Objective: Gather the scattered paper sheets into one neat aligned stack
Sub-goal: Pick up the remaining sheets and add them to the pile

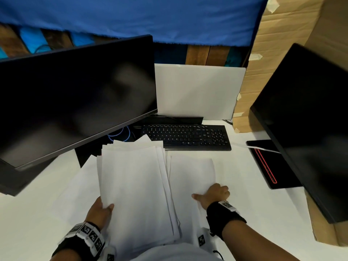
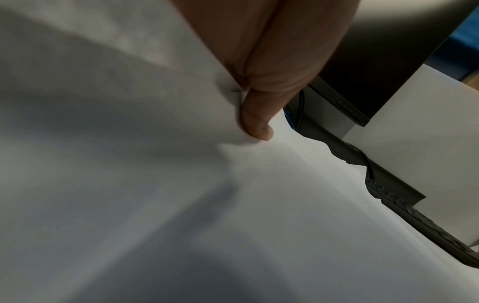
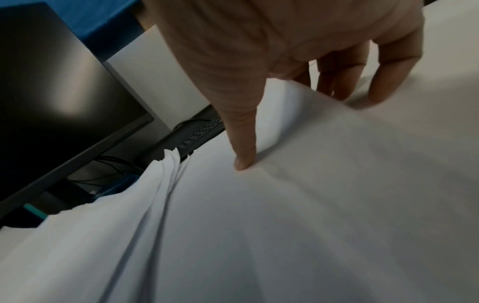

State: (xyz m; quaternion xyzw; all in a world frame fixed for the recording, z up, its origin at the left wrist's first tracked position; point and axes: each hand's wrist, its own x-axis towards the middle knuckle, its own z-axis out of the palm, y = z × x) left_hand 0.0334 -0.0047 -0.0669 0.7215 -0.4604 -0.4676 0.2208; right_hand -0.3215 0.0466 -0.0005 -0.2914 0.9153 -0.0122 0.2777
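Black straps [image 1: 224,217] behind the left hand [image 1: 99,213] and right hand [image 1: 212,194], each carrying white blocks with black-and-white square tags, forearms bare.

White sheets of paper [image 1: 135,185], black keyboard [image 1: 186,137], blue cloth [image 1: 131,16], black-and-white patterned wristbands [image 1: 88,234].

Bare white table [image 1: 243,172] is left open right of the papers [image 1: 135,185]; the far side is blocked by the keyboard [image 1: 186,137]; the left is overhung by a monitor [image 1: 75,95]; the right is closed off by a second monitor [image 1: 305,129] and its base [image 1: 263,159].
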